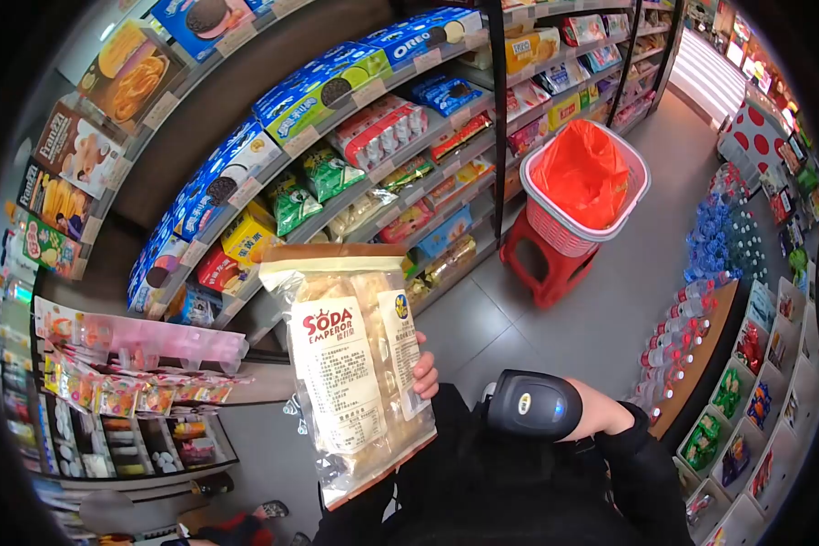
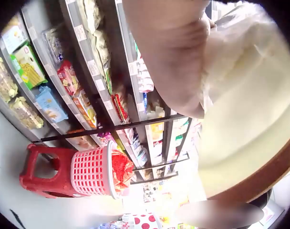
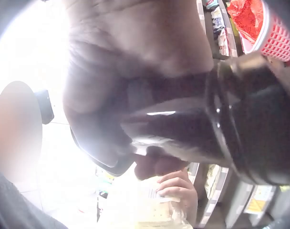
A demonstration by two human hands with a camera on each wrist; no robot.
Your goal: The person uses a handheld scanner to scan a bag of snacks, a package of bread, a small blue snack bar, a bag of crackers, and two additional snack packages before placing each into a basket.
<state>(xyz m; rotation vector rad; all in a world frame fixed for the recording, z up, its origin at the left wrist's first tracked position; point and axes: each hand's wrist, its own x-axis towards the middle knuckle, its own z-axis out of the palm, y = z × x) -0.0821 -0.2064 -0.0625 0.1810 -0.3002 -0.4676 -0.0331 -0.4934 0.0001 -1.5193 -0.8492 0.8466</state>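
A clear bag of crackers with a white printed label (image 1: 341,364) is held upright, tilted slightly, left of centre in the head view. My left hand (image 1: 425,376) grips it from behind, its fingertips showing at the bag's right edge. The left wrist view has the palm side of that hand (image 2: 171,52) against the bag (image 2: 250,109). A black handheld scanner (image 1: 532,405) sits to the right of the bag, not touching it. Around the scanner's handle (image 3: 183,124) curls my right hand (image 3: 135,43), mostly hidden beneath the scanner in the head view.
Curved shelves (image 1: 350,105) of boxed and bagged snacks stand ahead and left. A pink basket (image 1: 564,223) with a red liner rests on a red stool (image 1: 546,264). Bottles (image 1: 673,346) and snack bins (image 1: 746,409) line the right. Part of a person (image 3: 16,133) shows in the right wrist view.
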